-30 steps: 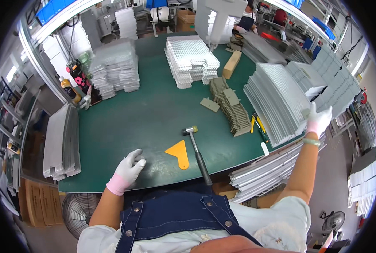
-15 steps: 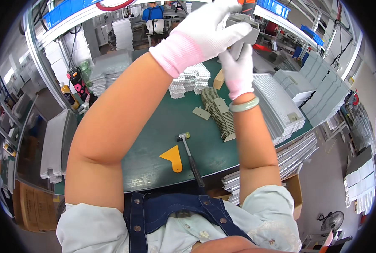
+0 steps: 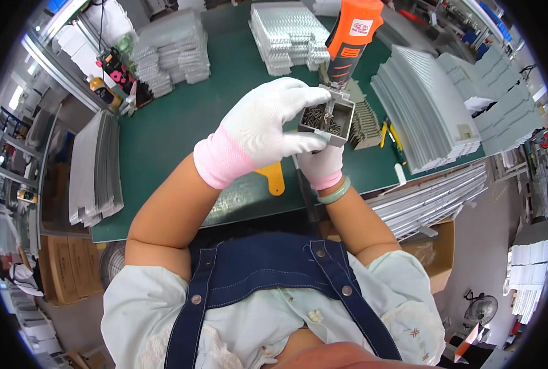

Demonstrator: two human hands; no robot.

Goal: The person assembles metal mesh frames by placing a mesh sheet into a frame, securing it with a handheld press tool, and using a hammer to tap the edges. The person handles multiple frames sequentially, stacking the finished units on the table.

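My left hand [image 3: 268,120], in a white glove with a pink cuff, has its thumb and fingers closed on a small open grey box [image 3: 350,117]. Small metal screws or pins [image 3: 315,117] lie inside the box. An orange and black power tool [image 3: 349,43] stands up just behind it and seems joined to it. Directly beneath the box is my right hand [image 3: 323,166], gloved too; its fingers are hidden behind the box. Under the left wrist, part of a yellow plastic scraper [image 3: 275,179] shows on the green table [image 3: 154,144].
Small grey-green plates [image 3: 365,126] stand in a row right of the box. Silver perforated panels are stacked at the back [image 3: 286,34], far left [image 3: 172,49] and right [image 3: 424,104]. Yellow-handled tools [image 3: 395,142] lie beside the right stack. A bottle [image 3: 103,92] stands at the left edge.
Both hands have come down and nearer with the box and the orange tool. The head view has tilted, so the box's contents now show. The left hand keeps its hold.
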